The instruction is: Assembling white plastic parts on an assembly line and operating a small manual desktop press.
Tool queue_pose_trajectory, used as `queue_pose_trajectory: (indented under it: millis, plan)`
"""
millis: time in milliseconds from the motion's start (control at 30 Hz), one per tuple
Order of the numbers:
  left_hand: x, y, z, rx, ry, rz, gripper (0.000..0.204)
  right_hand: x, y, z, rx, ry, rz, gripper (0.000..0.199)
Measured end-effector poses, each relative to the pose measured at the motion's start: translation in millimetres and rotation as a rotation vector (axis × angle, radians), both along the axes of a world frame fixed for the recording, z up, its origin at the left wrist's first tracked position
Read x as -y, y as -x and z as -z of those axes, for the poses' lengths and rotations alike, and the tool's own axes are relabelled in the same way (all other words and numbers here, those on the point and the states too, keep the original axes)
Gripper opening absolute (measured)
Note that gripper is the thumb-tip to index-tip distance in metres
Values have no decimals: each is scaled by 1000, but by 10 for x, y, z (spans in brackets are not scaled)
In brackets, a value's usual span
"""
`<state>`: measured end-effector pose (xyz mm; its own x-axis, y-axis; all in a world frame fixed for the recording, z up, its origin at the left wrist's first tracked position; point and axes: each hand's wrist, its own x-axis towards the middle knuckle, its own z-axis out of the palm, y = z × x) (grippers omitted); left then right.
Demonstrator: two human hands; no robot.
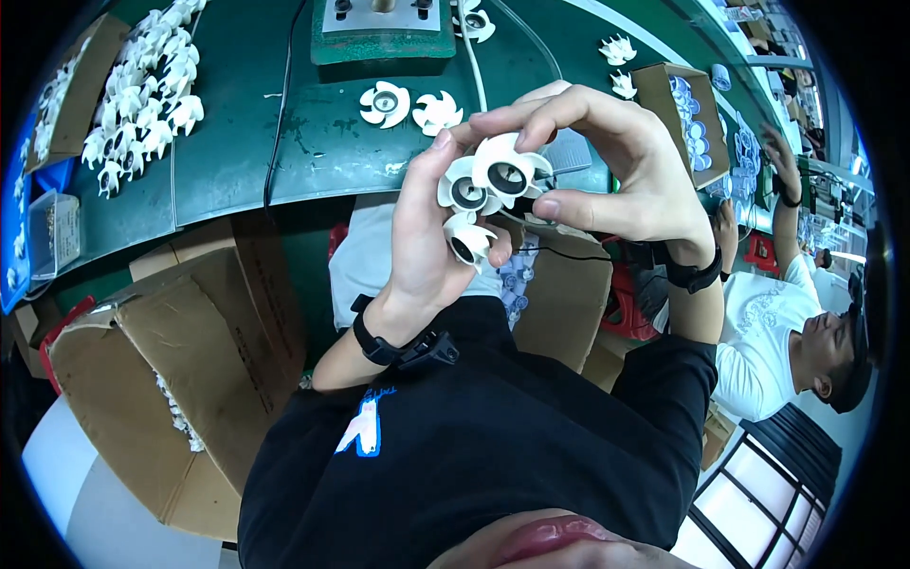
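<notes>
Above my lap at the table edge, both hands are raised close together around small white plastic fan impellers with dark round hubs. My left hand cups two of them: one impeller by the fingers, another impeller lower, against the thumb. Thumb and fingers of my right hand are curled around a third impeller, which overlaps the others. Just beyond my fingers, two loose impellers, a hub-up one and a blade-up one, lie on the green table.
A green metal fixture stands at the back. Many impellers are heaped at left beside a cardboard box. At right, an open carton holds blue-white parts. Large cartons stand below left. A co-worker sits at right.
</notes>
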<state>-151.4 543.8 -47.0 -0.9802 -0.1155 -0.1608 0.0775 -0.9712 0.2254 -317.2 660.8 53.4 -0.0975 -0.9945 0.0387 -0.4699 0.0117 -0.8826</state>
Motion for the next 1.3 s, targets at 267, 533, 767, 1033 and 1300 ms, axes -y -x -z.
queue_pose_trajectory:
  millis: [267,533,767,1033,1300]
  plan:
    - [25,-6,4,-16,11,-98,53,146,178,122,-82,56,65,33]
    - [43,-69,-35,55,336,-143,56,574,756,67,-554,-101,355,27]
    - [106,-176,-96,30,458,-203,55,937,1096,462,-734,17,126,29]
    - [157,-190,-57,37,541,-178,56,1009,724,40,-774,-441,139,31]
    - [90,-186,52,67,510,-161,54,932,1100,486,-914,-114,172,40]
